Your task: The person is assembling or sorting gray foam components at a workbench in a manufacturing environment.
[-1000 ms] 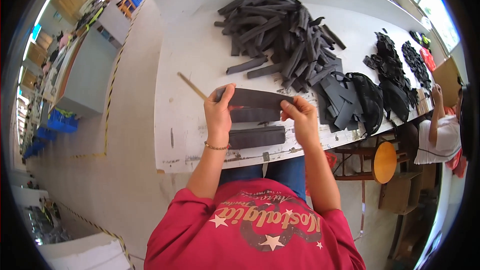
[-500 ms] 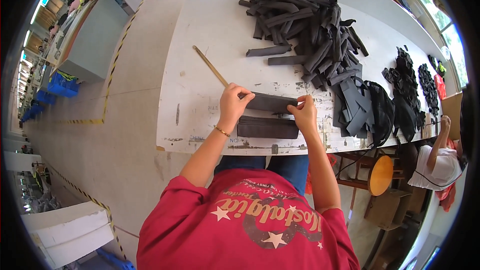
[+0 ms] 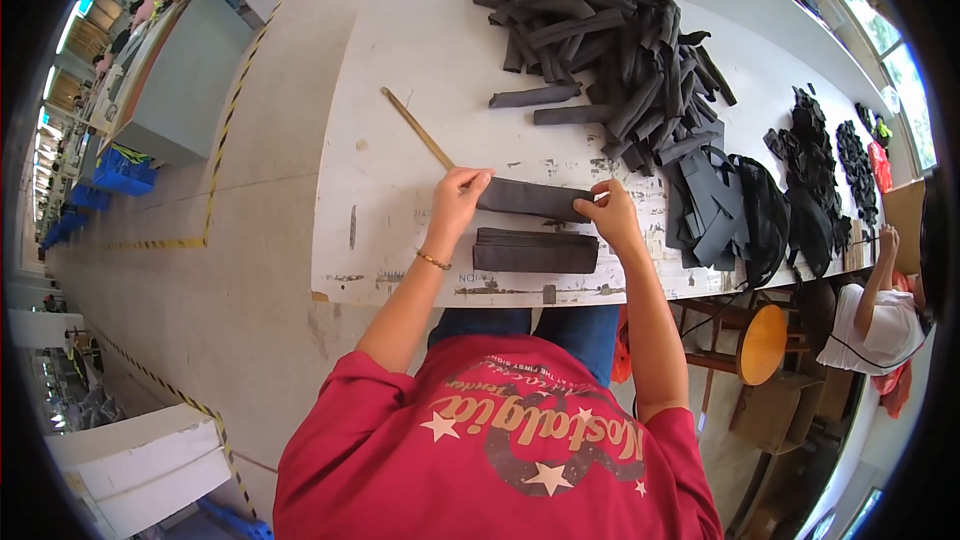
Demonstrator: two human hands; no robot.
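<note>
A dark grey strip of folded fabric (image 3: 535, 199) is stretched between my hands above the white table (image 3: 400, 190). My left hand (image 3: 459, 202) grips its left end, and my right hand (image 3: 610, 212) pinches the right end between thumb and fingers. Just nearer to me, a neat stack of dark folded strips (image 3: 535, 253) lies lengthwise. From beside my left hand a yellowish stick, perhaps a ruler (image 3: 415, 126), slants away to the far left. A big heap of loose, curled dark strips (image 3: 620, 50) covers the far part of the table.
Flat dark pieces (image 3: 710, 210) and black mesh-like bundles (image 3: 762, 220) lie to the right. A round wooden stool (image 3: 762, 344) stands by the table's near edge. Another person in white (image 3: 872, 330) works at the far right. Yellow-black tape (image 3: 222, 155) marks the floor left.
My left hand has shifted slightly left, its fingers closing over the strip's end. The right hand has turned a little, and the strip now lies flatter and more level.
</note>
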